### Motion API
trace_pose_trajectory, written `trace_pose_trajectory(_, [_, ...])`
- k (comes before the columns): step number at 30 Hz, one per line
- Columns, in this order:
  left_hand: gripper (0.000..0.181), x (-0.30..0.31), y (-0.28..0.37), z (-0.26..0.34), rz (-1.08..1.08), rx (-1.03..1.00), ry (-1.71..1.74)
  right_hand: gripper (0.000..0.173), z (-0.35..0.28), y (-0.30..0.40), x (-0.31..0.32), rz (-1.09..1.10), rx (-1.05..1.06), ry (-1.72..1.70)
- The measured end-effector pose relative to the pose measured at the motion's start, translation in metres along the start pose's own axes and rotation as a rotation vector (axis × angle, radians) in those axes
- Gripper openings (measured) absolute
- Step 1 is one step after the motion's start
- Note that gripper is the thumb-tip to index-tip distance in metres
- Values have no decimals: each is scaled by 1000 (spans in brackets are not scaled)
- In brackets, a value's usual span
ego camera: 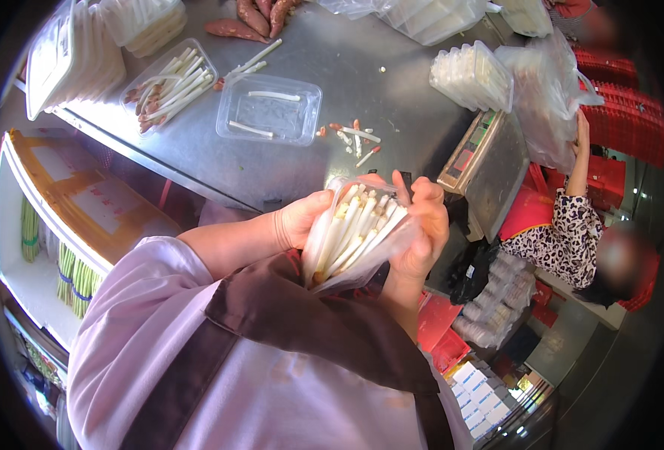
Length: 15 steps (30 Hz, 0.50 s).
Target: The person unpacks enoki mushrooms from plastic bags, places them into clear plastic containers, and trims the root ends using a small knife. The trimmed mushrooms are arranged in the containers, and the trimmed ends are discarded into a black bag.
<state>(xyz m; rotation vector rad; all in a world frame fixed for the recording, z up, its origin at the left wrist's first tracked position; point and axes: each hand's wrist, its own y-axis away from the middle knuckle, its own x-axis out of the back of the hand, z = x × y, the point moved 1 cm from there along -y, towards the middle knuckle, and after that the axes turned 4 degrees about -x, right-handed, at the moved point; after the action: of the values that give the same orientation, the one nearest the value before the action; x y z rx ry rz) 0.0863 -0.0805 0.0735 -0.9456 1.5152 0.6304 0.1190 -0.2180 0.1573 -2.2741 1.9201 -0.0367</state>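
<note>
Close to my chest, a clear plastic bag (385, 256) full of cut white stalks (354, 225) is held between both hands. My left hand (309, 216) grips its left side, thumb near the rim. On the right side, my right hand (424, 228) has hold of the bag with some fingers raised. Beyond them on the metal table, a clear plastic tray (314, 115) contains two white stalk pieces (274, 96). Small cut pieces with reddish ends (360, 135) lie scattered to its right. Another tray (212, 59) at the left is heaped with white stalks with reddish-brown ends (168, 90).
Stacked clear trays (79, 62) stand at the far left, near several sweet potatoes (253, 19). More trays (469, 76) are at the right, beside a weighing scale (478, 169). A person in a leopard-print top (562, 230) reaches to a large plastic bag (545, 101). A foam box (5, 225) holds green stalk bundles.
</note>
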Motion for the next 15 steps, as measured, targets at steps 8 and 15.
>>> trace_pose_trajectory(8, [74, -19, -31, 43, -241, 61, -356, 18, -3, -7, -4, -30, -60, 391])
trace_pose_trajectory(15, [73, -17, -29, 34, -90, 71, -350, 16, 12, -5, -4, 30, -26, 134])
